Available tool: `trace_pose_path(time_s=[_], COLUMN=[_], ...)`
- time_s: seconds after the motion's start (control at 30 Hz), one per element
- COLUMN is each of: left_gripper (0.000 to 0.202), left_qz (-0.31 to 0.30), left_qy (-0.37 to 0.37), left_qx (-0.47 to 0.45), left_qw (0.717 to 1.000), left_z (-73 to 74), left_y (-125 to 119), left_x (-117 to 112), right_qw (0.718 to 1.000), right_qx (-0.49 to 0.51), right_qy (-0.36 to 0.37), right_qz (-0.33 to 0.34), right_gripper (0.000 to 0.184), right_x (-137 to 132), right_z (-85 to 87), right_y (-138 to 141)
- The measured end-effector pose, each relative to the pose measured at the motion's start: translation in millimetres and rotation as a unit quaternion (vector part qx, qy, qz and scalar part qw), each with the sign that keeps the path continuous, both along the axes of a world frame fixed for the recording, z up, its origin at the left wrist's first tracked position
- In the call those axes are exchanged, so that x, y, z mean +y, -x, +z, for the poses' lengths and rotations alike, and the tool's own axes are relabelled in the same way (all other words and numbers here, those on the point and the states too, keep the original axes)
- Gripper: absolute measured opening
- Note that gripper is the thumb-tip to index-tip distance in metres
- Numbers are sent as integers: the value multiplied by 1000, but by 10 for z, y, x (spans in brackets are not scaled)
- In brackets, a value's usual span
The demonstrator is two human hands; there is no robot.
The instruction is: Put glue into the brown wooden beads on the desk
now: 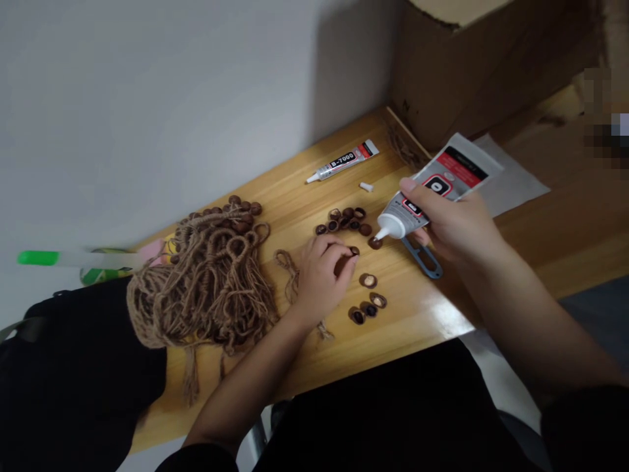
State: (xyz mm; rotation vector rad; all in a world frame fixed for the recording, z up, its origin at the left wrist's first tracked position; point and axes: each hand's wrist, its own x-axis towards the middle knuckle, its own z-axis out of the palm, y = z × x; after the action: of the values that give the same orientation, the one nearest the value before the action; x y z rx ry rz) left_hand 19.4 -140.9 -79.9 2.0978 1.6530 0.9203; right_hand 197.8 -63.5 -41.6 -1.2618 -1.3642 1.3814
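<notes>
My right hand (462, 219) is wrapped round a large glue tube (432, 187), tilted nozzle-down. Its white tip meets a brown nutshell half (375, 243) on the table. To the left, my left hand (324, 275) pinches another nutshell half (354, 251) between thumb and fingers, close to the tabletop. Several more nutshell halves (345, 221) are grouped behind it, some showing dark hollows. Nearer my body lie a shell with a pale inside (368, 280) and a few others (369, 309). A looped twine cord (287, 265) runs partly under my left hand.
A heap of knotted brown twine (206, 288) with round brown nuts (246, 207) covers the table's left part. Behind are a smaller B-7000 tube (343, 161) and a white cap (366, 187). A blue-grey handle (423, 259) lies below the large tube. A cardboard box (442, 78) stands back right.
</notes>
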Motion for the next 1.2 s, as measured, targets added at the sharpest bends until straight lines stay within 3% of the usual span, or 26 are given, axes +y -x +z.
trace_pose_path(time_s=[0.27, 0.4, 0.63, 0.97, 1.1, 1.2], left_gripper=[14, 31, 10, 15, 14, 14], left_qz=[12, -36, -57, -29, -14, -7], left_qy=[30, 31, 8, 7, 4, -6], left_qx=[-1, 32, 19, 3, -20, -43], left_qw=[999, 998, 998, 1000, 1000, 999], left_z=[-1, 25, -8, -43, -61, -85], left_y=[-3, -3, 12, 12, 11, 16], left_x=[2, 4, 8, 7, 9, 11], right_qw=[1000, 999, 997, 998, 995, 971], right_qx=[0, 5, -11, -4, -93, -219], right_qy=[3, 3, -16, -6, -19, -99], right_qz=[-11, -43, -81, -61, -44, -13], right_gripper=[48, 47, 41, 40, 40, 46], right_x=[-5, -35, 1, 12, 15, -8], right_z=[-19, 4, -58, -59, -91, -81], right_y=[8, 55, 84, 81, 47, 37])
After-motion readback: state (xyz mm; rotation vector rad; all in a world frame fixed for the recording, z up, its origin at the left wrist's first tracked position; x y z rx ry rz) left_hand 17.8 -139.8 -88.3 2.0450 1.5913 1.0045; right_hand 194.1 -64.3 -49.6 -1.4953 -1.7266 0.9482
